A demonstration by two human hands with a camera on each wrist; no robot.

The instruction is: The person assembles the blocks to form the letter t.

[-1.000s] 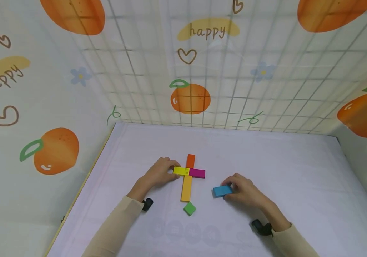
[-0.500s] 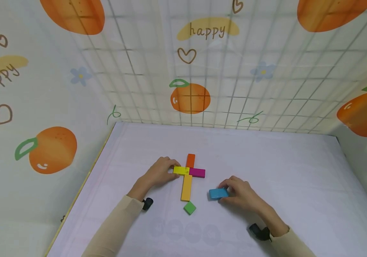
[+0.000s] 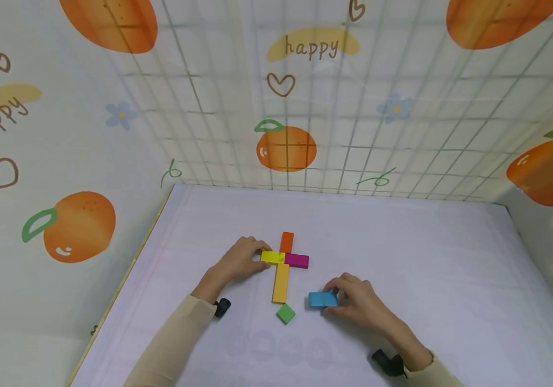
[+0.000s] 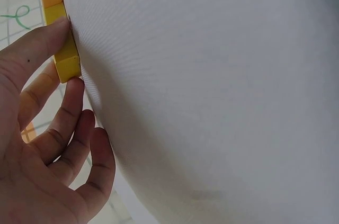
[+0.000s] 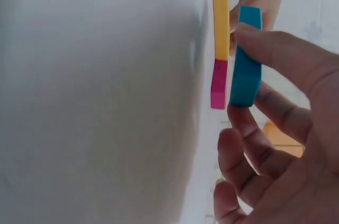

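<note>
My left hand (image 3: 241, 260) pinches the outer end of a yellow block (image 3: 271, 257) that lies flat, thumb on the near side and fingers on the far side. That block meets a magenta block (image 3: 297, 260) end to end. Above their join is an orange-red block (image 3: 286, 242); below it runs a longer amber block (image 3: 280, 284), and a small green block (image 3: 286, 314) sits corner-on at its lower end. To the right, my right hand (image 3: 361, 301) holds a blue block (image 5: 247, 65) between thumb and fingers. It is apart from the other blocks and looks raised off the surface.
A white tabletop (image 3: 402, 236) lies beneath everything, its left edge (image 3: 126, 285) trimmed in yellow. Behind it and at both sides hang sheets (image 3: 218, 145) printed with oranges, hearts and grid lines. A black wrist device (image 3: 388, 363) sits by the right sleeve.
My right hand has moved left and toward me with the blue block, turning it more level with the yellow one. My left hand and the laid blocks have stayed put.
</note>
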